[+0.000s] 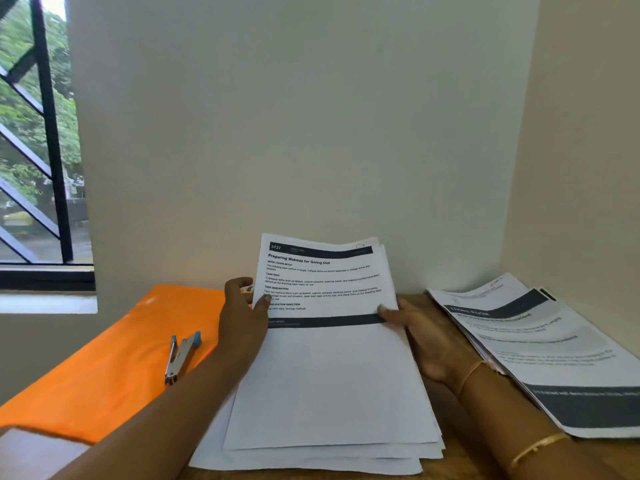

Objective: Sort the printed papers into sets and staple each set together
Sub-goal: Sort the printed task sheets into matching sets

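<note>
The paper stack (325, 368) sits centre, far end raised. A fanned pile (540, 344) lies at three o'clock, the open stapler (180, 356) at nine.

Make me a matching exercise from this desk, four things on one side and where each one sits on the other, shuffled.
1. stapler
2. makeup sheets
3. living-room pile
4. orange folder

A. far right on the wooden table
B. held between left hand and right hand
C. covers the table's left part
D. lies on something orange

Pairs: 1-D, 2-B, 3-A, 4-C
</note>
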`<control>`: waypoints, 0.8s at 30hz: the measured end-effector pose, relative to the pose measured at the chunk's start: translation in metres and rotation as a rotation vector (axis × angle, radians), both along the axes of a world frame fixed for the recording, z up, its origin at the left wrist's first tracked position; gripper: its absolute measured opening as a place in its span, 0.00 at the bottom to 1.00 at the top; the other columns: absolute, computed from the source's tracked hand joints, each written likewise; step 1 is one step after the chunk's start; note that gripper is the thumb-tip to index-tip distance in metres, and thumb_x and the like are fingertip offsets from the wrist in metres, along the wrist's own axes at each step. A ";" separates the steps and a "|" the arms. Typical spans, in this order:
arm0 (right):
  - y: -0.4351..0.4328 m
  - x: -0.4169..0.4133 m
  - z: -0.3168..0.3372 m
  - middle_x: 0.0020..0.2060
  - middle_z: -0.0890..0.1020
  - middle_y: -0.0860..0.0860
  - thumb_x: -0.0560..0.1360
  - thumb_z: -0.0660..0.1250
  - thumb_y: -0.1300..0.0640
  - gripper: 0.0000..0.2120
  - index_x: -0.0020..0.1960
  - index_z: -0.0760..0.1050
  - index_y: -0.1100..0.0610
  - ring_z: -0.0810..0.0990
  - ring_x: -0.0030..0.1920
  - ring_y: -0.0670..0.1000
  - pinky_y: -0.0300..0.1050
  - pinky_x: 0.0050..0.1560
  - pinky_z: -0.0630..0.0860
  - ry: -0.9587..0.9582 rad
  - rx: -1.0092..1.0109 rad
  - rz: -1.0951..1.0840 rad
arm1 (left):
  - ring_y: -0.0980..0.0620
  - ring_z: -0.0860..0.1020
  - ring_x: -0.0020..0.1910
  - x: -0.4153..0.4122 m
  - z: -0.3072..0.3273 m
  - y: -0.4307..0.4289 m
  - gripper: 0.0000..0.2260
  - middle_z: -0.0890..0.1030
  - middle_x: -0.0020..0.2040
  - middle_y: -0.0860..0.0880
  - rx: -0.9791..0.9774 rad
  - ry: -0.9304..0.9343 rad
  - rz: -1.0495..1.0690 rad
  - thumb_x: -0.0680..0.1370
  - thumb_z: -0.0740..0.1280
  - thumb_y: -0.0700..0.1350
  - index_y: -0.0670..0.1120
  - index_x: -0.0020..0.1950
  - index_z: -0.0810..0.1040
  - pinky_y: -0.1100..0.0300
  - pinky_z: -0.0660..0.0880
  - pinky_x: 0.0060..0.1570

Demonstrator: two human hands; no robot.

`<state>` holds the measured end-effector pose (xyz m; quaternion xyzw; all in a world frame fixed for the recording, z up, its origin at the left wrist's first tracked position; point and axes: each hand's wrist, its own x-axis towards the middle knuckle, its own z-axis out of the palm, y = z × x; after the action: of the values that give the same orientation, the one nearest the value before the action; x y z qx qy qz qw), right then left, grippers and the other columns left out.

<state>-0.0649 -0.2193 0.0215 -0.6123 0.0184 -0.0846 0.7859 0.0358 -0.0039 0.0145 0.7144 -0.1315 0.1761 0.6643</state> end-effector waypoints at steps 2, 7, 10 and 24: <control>-0.003 0.004 -0.002 0.57 0.81 0.60 0.78 0.58 0.69 0.16 0.66 0.71 0.64 0.80 0.55 0.61 0.47 0.46 0.80 0.042 -0.069 -0.092 | 0.48 0.79 0.47 0.002 -0.001 0.001 0.15 0.77 0.51 0.46 -0.012 0.018 -0.010 0.78 0.65 0.40 0.45 0.63 0.65 0.62 0.76 0.38; -0.016 0.001 0.003 0.47 0.81 0.58 0.78 0.56 0.72 0.14 0.60 0.73 0.64 0.80 0.44 0.56 0.42 0.36 0.80 -0.022 -0.009 -0.289 | 0.50 0.78 0.41 0.008 0.001 0.008 0.09 0.80 0.52 0.46 0.109 -0.019 0.063 0.79 0.64 0.43 0.46 0.58 0.70 0.55 0.75 0.42; -0.032 -0.003 0.006 0.45 0.79 0.55 0.78 0.54 0.73 0.16 0.62 0.72 0.63 0.78 0.42 0.53 0.42 0.38 0.80 -0.091 0.122 -0.468 | 0.47 0.76 0.52 0.015 -0.002 0.015 0.15 0.78 0.56 0.47 0.420 -0.006 0.124 0.78 0.66 0.44 0.42 0.63 0.70 0.58 0.69 0.44; -0.062 -0.012 0.005 0.67 0.71 0.60 0.79 0.56 0.68 0.21 0.72 0.65 0.63 0.70 0.66 0.60 0.44 0.62 0.67 -0.029 0.027 -1.076 | 0.45 0.75 0.57 0.015 -0.005 0.022 0.32 0.75 0.60 0.42 0.913 0.149 0.108 0.68 0.77 0.46 0.42 0.66 0.64 0.57 0.70 0.47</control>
<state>-0.0768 -0.2810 0.0264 -0.5048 0.3200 -0.4834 0.6396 0.0508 0.0179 0.0092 0.9503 -0.1103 0.0829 0.2792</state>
